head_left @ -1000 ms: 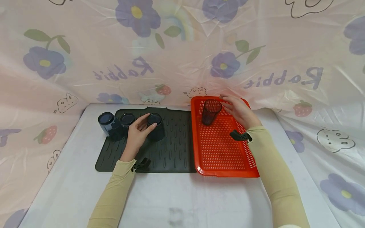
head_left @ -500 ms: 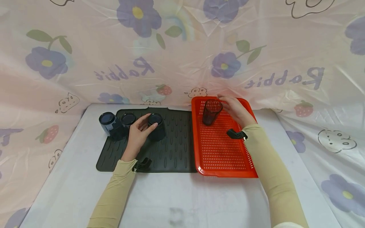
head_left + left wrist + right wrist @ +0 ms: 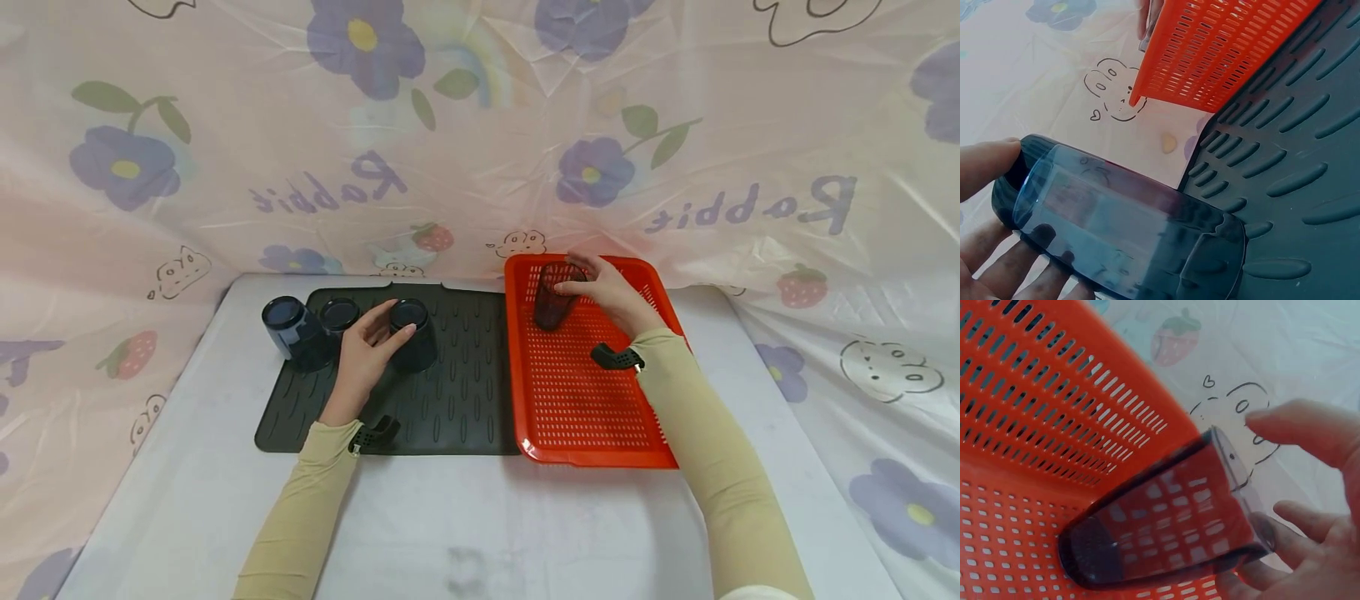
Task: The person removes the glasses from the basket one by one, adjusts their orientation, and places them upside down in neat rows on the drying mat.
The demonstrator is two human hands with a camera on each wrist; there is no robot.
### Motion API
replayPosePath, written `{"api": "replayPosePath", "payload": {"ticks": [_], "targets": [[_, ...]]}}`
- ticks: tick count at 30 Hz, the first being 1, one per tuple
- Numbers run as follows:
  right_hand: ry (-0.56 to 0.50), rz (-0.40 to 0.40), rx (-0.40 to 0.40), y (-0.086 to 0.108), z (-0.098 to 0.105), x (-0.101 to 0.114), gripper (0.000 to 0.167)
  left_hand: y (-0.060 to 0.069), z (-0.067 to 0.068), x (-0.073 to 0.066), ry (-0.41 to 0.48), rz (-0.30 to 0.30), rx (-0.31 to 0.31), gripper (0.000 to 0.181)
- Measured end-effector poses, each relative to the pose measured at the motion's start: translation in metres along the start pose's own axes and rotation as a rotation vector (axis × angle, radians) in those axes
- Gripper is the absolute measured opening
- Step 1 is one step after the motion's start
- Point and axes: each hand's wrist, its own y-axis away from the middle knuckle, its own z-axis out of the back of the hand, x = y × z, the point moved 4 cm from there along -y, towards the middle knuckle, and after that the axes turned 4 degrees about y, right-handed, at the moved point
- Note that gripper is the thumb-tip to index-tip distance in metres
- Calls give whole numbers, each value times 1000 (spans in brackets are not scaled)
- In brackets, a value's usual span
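Note:
My left hand (image 3: 362,358) grips the base of a dark blue drinking glass (image 3: 412,337), thumb on one side and fingers on the other. That glass stands upside down on the dark drying mat (image 3: 1285,162), as the left wrist view shows. Two more upside-down glasses, a nearer one (image 3: 298,333) and one (image 3: 339,315) partly behind the hand, are left of it. In the red basket (image 3: 585,454), a dark tumbler (image 3: 1166,519) stands upright at the back left. My right hand (image 3: 607,296) is at its rim, fingers behind it and thumb spread apart from the glass.
The basket adjoins the mat's right edge, its perforated walls (image 3: 1054,381) rising around the tumbler. A white-covered table (image 3: 420,533) lies beneath. Patterned curtain (image 3: 465,167) hangs close behind the basket and mat.
The right hand has moved left toward the basket's tumbler, and its thumb now shows in front of the rim. The left hand keeps its grip on the glass without visible movement.

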Motion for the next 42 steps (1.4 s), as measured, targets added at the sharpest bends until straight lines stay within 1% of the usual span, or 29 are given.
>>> {"api": "replayPosePath", "payload": {"ticks": [3,10,16,22,28,33,38,42], "targets": [[12,-4,14,0,-2,-1,82,0,0,0,4,-3,-1,59],[85,-2,43,-1,-2,-5,86,0,0,1,4,-1,-3,60],[105,18,56,-4,-1,-9,88,1,0,-1,-1,-1,-3,60],[164,1,25,-4,-1,-9,90,2,0,-3,1,-12,-3,60],[206,-28,-22,-2,1,-8,90,1,-1,-3,11,-8,-1,58],[254,-21,-54,2,0,-6,88,0,-1,-2,14,-12,5,60],[278,-19,-50,8,-3,-2,88,0,-1,-1,6,-11,9,60],[332,-11,-34,13,-3,1,87,0,-1,-1,2,-2,5,61]]}}
